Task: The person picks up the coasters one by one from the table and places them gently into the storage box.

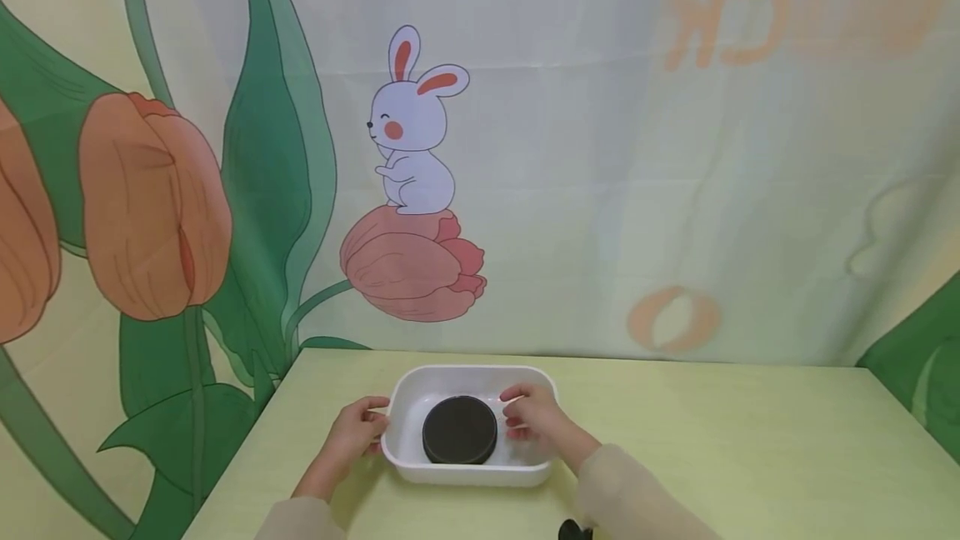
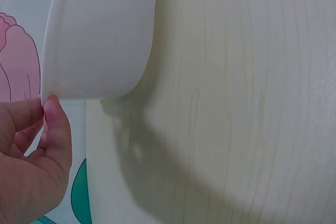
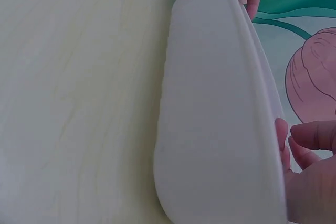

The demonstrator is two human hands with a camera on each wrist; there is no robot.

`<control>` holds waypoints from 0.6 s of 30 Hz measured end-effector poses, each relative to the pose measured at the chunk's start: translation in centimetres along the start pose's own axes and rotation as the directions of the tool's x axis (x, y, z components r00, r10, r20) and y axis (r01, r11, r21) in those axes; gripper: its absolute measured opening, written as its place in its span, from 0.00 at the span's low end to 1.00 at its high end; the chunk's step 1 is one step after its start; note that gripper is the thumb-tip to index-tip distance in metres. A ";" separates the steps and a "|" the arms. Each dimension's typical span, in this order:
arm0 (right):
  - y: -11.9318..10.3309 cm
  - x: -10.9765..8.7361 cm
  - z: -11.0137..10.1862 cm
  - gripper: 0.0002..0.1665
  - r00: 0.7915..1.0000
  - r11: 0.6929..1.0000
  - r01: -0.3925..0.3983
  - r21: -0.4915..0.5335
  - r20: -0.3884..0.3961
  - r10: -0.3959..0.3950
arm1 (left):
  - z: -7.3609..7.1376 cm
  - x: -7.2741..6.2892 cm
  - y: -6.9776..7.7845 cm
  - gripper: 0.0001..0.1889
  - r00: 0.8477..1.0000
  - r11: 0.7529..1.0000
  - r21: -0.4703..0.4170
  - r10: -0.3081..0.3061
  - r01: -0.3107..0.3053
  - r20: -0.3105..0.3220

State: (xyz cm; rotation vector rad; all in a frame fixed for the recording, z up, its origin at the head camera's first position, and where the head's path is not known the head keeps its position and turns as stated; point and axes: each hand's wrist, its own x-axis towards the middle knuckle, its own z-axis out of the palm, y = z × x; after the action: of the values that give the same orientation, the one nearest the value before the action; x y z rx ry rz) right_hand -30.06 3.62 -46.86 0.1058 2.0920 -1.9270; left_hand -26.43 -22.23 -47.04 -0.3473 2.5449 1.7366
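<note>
A white rectangular basin (image 1: 513, 476) with rounded corners is on the table, and its outer wall (image 2: 105, 35) fills the upper left of the left wrist view. Inside it lies a round, flat black disc-like object (image 1: 460, 430). My left hand (image 1: 352, 437) pinches the basin's left rim between thumb and fingers. Over the right part of the basin, my right hand (image 1: 538, 417) has its fingers loosely bent and apart, with nothing between them. In the right wrist view, the basin's long side partly hides the right fingertips (image 3: 282, 132).
A small black object (image 1: 573, 530) shows at the bottom edge of the head view, by the right sleeve. The pale wood-grain table (image 1: 720, 440) extends to the right. Behind it hangs a curtain (image 1: 562, 190) printed with tulips and a rabbit.
</note>
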 end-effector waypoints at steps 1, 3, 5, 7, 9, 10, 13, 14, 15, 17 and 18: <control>-0.1 -0.1 -0.2 0.17 1.000 1.000 0.005 -0.004 -0.002 -0.005 | 0.0 0.0 0.0 0.16 1.000 1.000 0.001 0.000 0.000 -0.001; -0.3 -0.2 -0.7 0.17 1.000 1.000 0.021 -0.008 0.002 -0.021 | 0.0 0.1 0.0 0.16 1.000 1.000 0.002 0.002 -0.002 -0.001; -0.5 -0.4 -1.3 0.18 0.999 0.999 0.036 -0.008 0.006 -0.036 | 0.0 0.1 0.0 0.16 1.000 1.000 0.003 0.002 -0.002 0.000; -0.7 -0.7 -1.8 0.17 0.999 0.999 0.050 -0.013 0.011 -0.050 | 0.0 0.2 0.0 0.16 1.000 1.000 0.002 0.005 -0.005 0.002; -0.9 -1.1 -2.4 0.16 0.998 0.998 0.064 -0.018 0.013 -0.063 | 0.0 0.2 -0.1 0.16 1.000 1.000 0.000 0.009 -0.009 0.000; -1.1 -1.3 -2.7 0.16 0.998 0.997 0.067 -0.025 0.012 -0.067 | 0.0 0.2 -0.1 0.16 1.000 1.000 -0.002 0.012 -0.012 -0.001; -1.6 -1.8 -3.8 0.15 0.997 0.996 0.082 -0.042 0.016 -0.082 | -0.1 0.4 -0.4 0.16 1.000 1.000 -0.010 0.023 -0.023 0.002; -1.7 -2.0 -4.2 0.15 0.996 0.995 0.087 -0.047 0.016 -0.087 | -0.2 0.4 -0.5 0.16 1.000 1.000 -0.014 0.024 -0.024 0.003; -1.9 -2.2 -4.6 0.14 0.996 0.995 0.089 -0.055 0.018 -0.088 | -0.3 0.4 -0.6 0.16 1.000 1.000 -0.016 0.024 -0.024 0.004; -2.2 -2.6 -5.7 0.14 0.995 0.993 0.100 -0.068 0.029 -0.098 | -0.6 0.4 -0.7 0.16 1.000 0.999 -0.025 0.025 -0.024 0.004; -2.4 -2.9 -6.2 0.13 0.994 0.992 0.104 -0.075 0.032 -0.102 | -0.8 0.4 -0.7 0.16 1.000 0.999 -0.020 0.029 -0.029 -0.001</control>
State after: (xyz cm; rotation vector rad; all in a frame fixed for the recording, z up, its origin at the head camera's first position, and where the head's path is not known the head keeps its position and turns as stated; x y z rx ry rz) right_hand -28.93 9.89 -43.41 -0.0471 2.1889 -1.8912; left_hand -26.62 -23.27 -47.43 -0.3144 2.5471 1.7735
